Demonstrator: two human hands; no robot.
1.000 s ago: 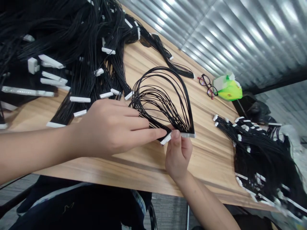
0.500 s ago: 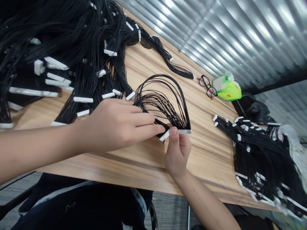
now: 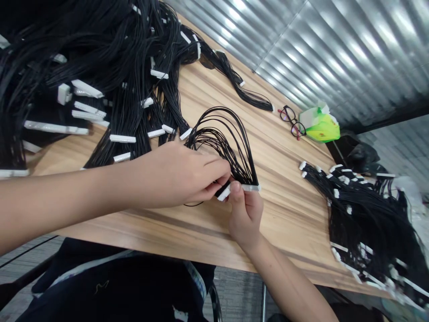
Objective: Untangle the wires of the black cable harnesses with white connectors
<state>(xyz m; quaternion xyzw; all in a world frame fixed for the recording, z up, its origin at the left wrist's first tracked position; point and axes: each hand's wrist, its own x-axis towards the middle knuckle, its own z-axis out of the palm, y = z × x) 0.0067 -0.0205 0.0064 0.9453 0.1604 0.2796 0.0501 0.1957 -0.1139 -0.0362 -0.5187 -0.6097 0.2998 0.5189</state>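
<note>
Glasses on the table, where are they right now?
In the head view, the glasses lie near the far edge of the wooden table, right of the black wire bundle and just left of the green packet.

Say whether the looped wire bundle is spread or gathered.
Spread: the black wires fan into separate loops above the white connector by the right hand.

1. The black wires (image 3: 217,138) have smooth, glossy plastic insulation (the sheen shows best along the loops).
2. The white connectors (image 3: 250,188) are matt moulded plastic.
3. The tabletop (image 3: 288,214) is smooth wood-grain laminate with a soft shine.
4. The corrugated metal panel (image 3: 335,58) is bright and reflective.
5. The yellow-green packet (image 3: 323,129) looks like glossy plastic.
6. The dark cloth (image 3: 110,286) below the table edge is matt.
</note>
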